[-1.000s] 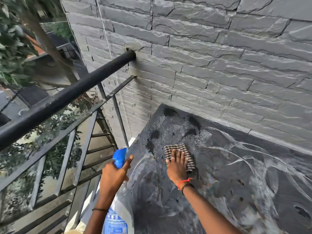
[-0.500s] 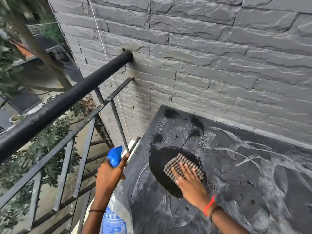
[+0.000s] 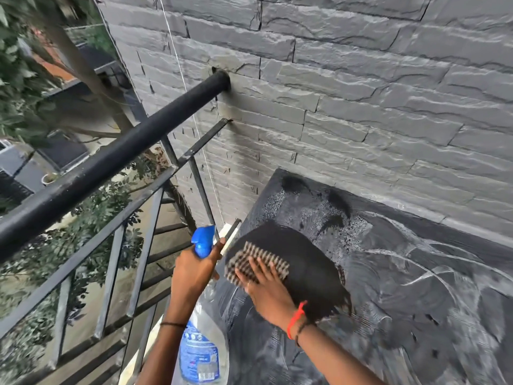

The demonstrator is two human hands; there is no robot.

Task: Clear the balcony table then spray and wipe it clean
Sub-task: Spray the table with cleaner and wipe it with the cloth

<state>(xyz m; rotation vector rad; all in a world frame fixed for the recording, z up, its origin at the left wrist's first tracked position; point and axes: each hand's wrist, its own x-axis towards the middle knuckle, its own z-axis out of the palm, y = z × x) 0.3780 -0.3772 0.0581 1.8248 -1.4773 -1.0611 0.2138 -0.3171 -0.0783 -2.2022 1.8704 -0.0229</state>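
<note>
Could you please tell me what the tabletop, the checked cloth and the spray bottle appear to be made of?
The tabletop: seemingly dark stone or painted board, matte; the wiped patch shows darker and wet amid pale streaks. The checked cloth: soft woven fabric, lying flat under the right hand. The spray bottle: clear glossy plastic with a blue trigger head, held by the left hand.

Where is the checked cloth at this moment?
In the head view, the checked cloth lies flat on the table near its left edge, under the right hand, just right of the spray bottle.
</note>
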